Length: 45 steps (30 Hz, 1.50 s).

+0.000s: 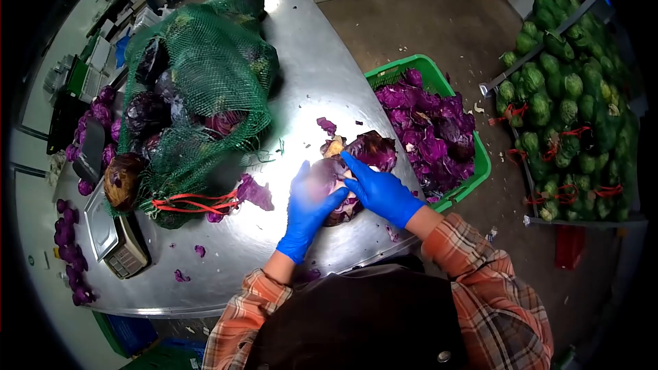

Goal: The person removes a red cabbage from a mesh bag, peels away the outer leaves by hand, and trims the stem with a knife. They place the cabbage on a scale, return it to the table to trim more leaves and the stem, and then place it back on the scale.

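Note:
My left hand (306, 211), in a blue glove, is wrapped round the near left side of a red cabbage (325, 177). Gripping the same cabbage from the right is my right hand (381, 194), also gloved in blue, its thumb at the pale stem side. Dark purple outer leaves (373, 149) lie just beyond and under the fingers. A loose purple leaf (255, 192) rests on the metal table (312, 89) left of my left hand. Part of the cabbage is hidden by the hands, and its left side looks blurred.
A green mesh sack (212, 62) of red cabbages, tied with red string (195, 202), fills the table's left. Beside it stands a weighing scale (123, 247). A green crate (485, 164) full of purple leaves sits at the right edge. Bagged green cabbages (569, 109) are stacked farther right.

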Available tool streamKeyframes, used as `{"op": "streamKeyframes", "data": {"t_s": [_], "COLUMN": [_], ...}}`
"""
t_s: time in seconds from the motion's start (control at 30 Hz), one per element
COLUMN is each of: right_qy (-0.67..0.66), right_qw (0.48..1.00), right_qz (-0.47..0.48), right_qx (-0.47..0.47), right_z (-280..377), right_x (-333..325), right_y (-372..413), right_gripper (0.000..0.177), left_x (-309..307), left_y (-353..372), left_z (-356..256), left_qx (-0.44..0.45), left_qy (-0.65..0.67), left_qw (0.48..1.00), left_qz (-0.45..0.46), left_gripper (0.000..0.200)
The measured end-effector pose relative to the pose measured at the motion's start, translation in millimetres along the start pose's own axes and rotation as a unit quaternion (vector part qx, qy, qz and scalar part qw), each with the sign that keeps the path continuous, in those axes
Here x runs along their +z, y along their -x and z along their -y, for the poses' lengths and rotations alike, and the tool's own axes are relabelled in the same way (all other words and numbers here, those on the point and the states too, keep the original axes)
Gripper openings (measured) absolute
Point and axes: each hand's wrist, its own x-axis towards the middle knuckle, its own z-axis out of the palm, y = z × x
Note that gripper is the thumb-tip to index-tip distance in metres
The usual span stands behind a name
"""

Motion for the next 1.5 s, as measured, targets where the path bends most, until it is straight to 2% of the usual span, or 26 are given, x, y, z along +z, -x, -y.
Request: {"op": "streamKeyframes", "data": {"t_s": [0.03,0.07,0.1,0.13,0.17,0.23,0.27,0.4,0.47,0.5,0.57,0.63,0.67,0.73,0.83,0.87,1.0,1.07,1.17,1.2,1.27,1.3,1.37,1.4,1.43,1.5], "right_qy": [-0.025,0.014,0.053,-0.031,-0.099,-0.240,-0.286,-0.342,-0.161,-0.168,-0.182,-0.338,-0.345,-0.210,-0.220,-0.171,-0.028,0.011,-0.019,-0.037,-0.222,-0.312,-0.295,-0.307,-0.319,-0.267], "right_qw": [0.999,0.999,0.998,0.999,0.991,0.933,0.919,0.900,0.969,0.967,0.962,0.910,0.898,0.963,0.973,0.984,0.999,0.998,1.000,0.993,0.965,0.927,0.926,0.918,0.907,0.934], "right_qz": [-0.001,0.009,0.016,-0.025,0.019,0.118,0.102,-0.011,-0.104,-0.093,-0.071,0.004,0.026,-0.006,0.000,0.019,0.004,0.006,-0.018,-0.101,-0.078,-0.064,-0.100,-0.069,-0.036,-0.023], "right_qx": [0.029,0.033,0.037,0.012,0.085,0.240,0.253,0.268,0.158,0.168,0.188,0.241,0.272,0.167,0.068,0.053,-0.044,-0.055,-0.005,-0.052,0.114,0.196,0.213,0.242,0.272,0.236], "right_z": [3,-17,-46,-45,-43,-27,-32,-40,-92,-89,-75,-53,-43,-31,6,20,14,9,7,-17,-24,-27,-52,-57,-59,-25], "right_x": [-7,-7,-1,-7,-14,-21,-12,16,51,46,32,7,0,7,3,-4,-4,-4,-5,6,-1,-2,8,6,5,-8], "right_y": [-6,-17,-25,-24,-24,-11,-11,-28,-47,-50,-54,-43,-38,-19,21,28,32,29,19,11,2,-1,-5,-1,4,18], "right_gripper": [0.047,0.043,0.039,0.039,0.041,0.045,0.047,0.039,0.037,0.039,0.044,0.049,0.059,0.076,0.088,0.084,0.071,0.062,0.048,0.037,0.033,0.031,0.026,0.028,0.031,0.046], "left_x": [3,6,10,12,14,9,5,-14,-28,-33,-33,-32,-31,-32,-21,-19,-21,-21,-17,-15,-14,-15,-18,-18,-19,-22], "left_y": [2,0,5,7,7,7,8,29,41,49,65,78,81,79,69,66,52,45,41,40,37,38,43,46,49,60], "left_z": [-4,6,-7,-10,-10,4,9,16,31,45,44,41,44,52,34,33,6,5,3,6,10,12,16,25,24,12], "left_qx": [-0.008,0.030,0.006,0.049,0.093,0.078,0.069,0.066,0.123,0.140,0.085,0.036,0.010,0.000,0.083,0.047,0.099,0.099,0.091,0.099,0.115,0.115,0.118,0.106,0.105,0.098], "left_qy": [0.024,-0.065,-0.028,-0.131,-0.230,-0.142,-0.087,0.011,-0.034,-0.070,0.020,0.081,0.098,0.072,-0.019,0.006,-0.092,-0.058,-0.010,-0.006,-0.038,-0.036,-0.031,-0.012,-0.027,-0.058], "left_qw": [1.000,0.997,1.000,0.990,0.969,0.987,0.994,0.997,0.990,0.986,0.996,0.996,0.995,0.997,0.996,0.999,0.989,0.989,0.990,0.990,0.989,0.989,0.989,0.993,0.993,0.993], "left_qz": [-0.003,-0.025,-0.008,-0.012,-0.020,-0.009,0.006,0.042,0.057,0.047,0.031,0.030,0.029,0.017,-0.035,-0.010,0.055,0.092,0.106,0.101,0.089,0.086,0.080,0.059,0.047,0.016], "left_gripper": [0.093,0.093,0.096,0.097,0.097,0.098,0.098,0.095,0.101,0.107,0.116,0.115,0.114,0.110,0.109,0.104,0.100,0.099,0.096,0.095,0.094,0.096,0.098,0.107,0.109,0.113]}}
